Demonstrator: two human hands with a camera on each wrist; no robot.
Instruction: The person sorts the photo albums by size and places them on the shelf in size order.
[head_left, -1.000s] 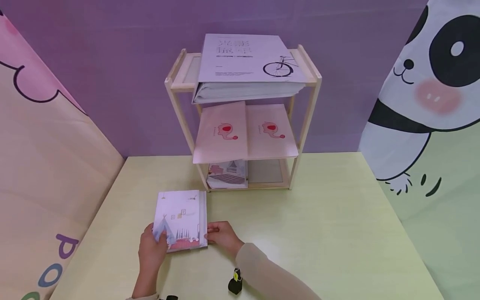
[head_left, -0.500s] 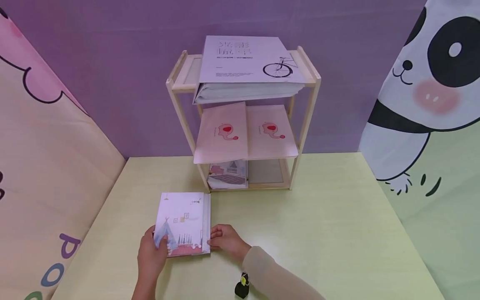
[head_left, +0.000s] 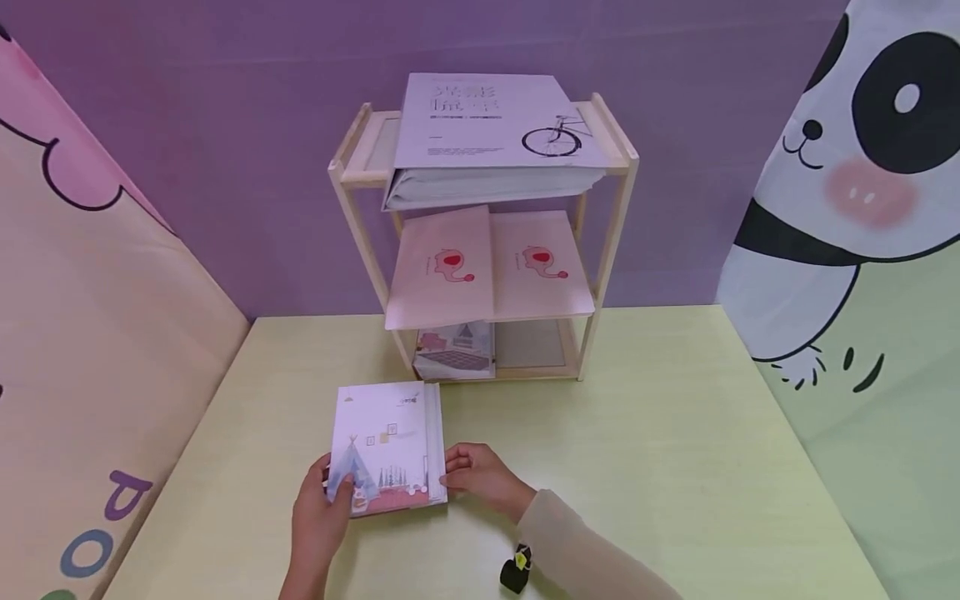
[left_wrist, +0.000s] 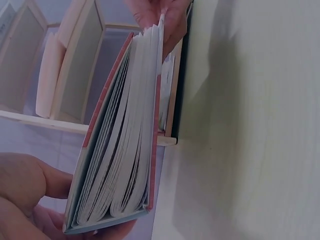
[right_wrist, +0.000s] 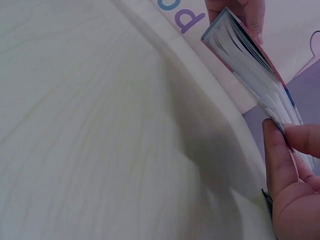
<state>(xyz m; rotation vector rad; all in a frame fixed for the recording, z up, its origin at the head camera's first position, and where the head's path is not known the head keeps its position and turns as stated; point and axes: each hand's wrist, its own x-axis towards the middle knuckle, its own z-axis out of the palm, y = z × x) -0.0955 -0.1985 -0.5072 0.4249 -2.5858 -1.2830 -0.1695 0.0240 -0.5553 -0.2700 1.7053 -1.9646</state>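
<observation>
A thick hardcover book (head_left: 382,450) with a blue tent and a pink strip on its white cover is held over the pale table (head_left: 660,450), in front of the rack. My left hand (head_left: 321,512) grips its left, spine side, thumb on top of the front cover and fingers beneath. At the opposite edge, my right hand (head_left: 487,479) pinches the lower cover, as the right wrist view shows with its thumb and fingers (right_wrist: 278,155). Seen from the left wrist, the page block (left_wrist: 122,135) is slightly fanned between the two covers.
Behind stands a wooden rack (head_left: 621,225). A thick book with a bicycle cover (head_left: 495,121) lies on top, two pink elephant booklets (head_left: 542,262) on the middle shelf, and an illustrated book (head_left: 453,354) at lower left. Printed cloths flank the table. A black device (head_left: 516,571) hangs at my right wrist.
The book and both hands have shifted to the right, with both hands keeping their hold. The things on the rack stay where they were.
</observation>
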